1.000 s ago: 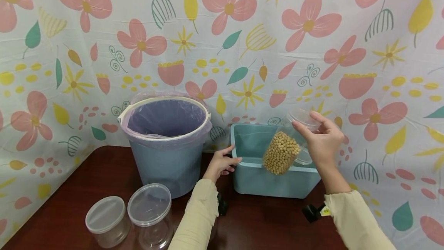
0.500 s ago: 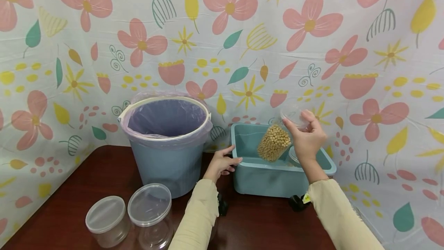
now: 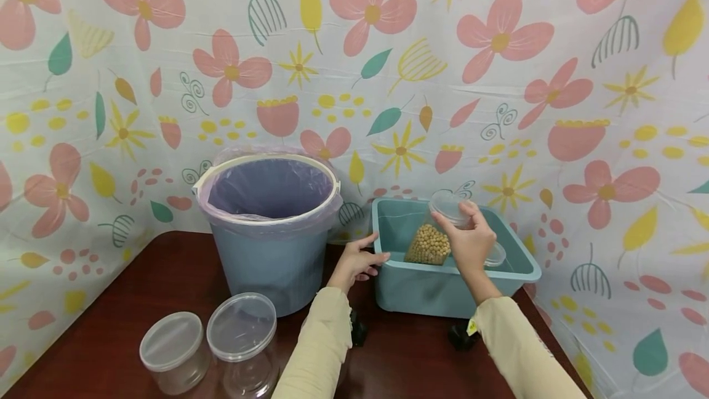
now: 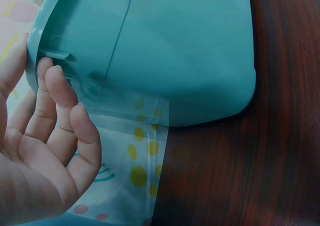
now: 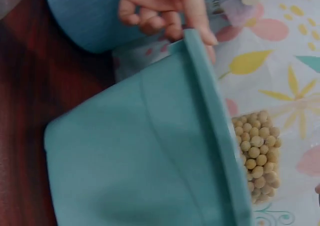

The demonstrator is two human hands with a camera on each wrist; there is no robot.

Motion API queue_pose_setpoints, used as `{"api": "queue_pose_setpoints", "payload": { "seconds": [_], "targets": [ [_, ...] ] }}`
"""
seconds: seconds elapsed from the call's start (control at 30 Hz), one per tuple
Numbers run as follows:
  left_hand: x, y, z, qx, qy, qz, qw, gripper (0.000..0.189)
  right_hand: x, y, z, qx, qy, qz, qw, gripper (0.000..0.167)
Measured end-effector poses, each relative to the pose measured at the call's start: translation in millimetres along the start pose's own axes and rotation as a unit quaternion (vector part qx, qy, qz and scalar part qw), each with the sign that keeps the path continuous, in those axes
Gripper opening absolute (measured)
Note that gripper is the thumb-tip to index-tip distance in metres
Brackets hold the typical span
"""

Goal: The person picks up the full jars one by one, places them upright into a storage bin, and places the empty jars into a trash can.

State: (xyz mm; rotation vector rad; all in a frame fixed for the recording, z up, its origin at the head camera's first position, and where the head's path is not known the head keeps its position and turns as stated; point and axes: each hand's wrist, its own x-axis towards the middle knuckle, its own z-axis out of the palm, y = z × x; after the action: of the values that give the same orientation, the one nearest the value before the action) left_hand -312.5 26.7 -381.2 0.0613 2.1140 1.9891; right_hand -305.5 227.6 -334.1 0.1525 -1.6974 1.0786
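Your right hand has its fingers pinching the clear jar of tan beans near its top; the jar hangs just left of those fingers, tilted, its lower end below the bin's front rim. Your left hand pinches the left rim of the teal bin between thumb and fingers. Just right of your right fingers, inside the bin, sits a clear round container, partly hidden. Below both sets of fingers spreads the dark tabletop. Left of your left fingers stands the lined blue bucket; farther left, toward you, are a taller lidded tub and a shorter lidded tub.
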Motion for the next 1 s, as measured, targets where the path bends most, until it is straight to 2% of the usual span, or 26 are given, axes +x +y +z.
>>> {"api": "queue_pose_setpoints", "payload": {
  "seconds": [0.23,0.4,0.6,0.73,0.87,1.0],
  "targets": [
    [0.0,0.2,-0.3,0.000,0.001,-0.001,1.0000,0.063,-14.8,12.4,3.4,-0.023,-0.050,-0.002,0.9985,0.050],
    [-0.4,0.2,-0.4,-0.002,-0.001,-0.002,1.0000,0.063,-21.8,19.3,3.1,-0.047,-0.095,-0.007,0.9943,0.049],
    [-0.4,1.3,-0.9,-0.004,-0.004,-0.002,1.0000,0.062,-24.7,28.2,1.4,-0.073,-0.131,-0.010,0.9886,0.048],
    [0.3,1.3,-1.2,-0.003,0.002,0.001,1.0000,0.061,-25.7,31.4,-1.7,-0.105,-0.182,-0.001,0.9777,0.048],
    [0.9,0.1,-0.7,0.000,0.008,0.000,1.0000,0.061,-27.5,33.7,-4.3,-0.130,-0.232,-0.016,0.9638,0.047],
    [1.2,-0.7,0.5,0.002,0.008,-0.005,1.0000,0.061,-27.7,34.6,-6.1,-0.145,-0.265,-0.019,0.9531,0.047]
  ]
}}
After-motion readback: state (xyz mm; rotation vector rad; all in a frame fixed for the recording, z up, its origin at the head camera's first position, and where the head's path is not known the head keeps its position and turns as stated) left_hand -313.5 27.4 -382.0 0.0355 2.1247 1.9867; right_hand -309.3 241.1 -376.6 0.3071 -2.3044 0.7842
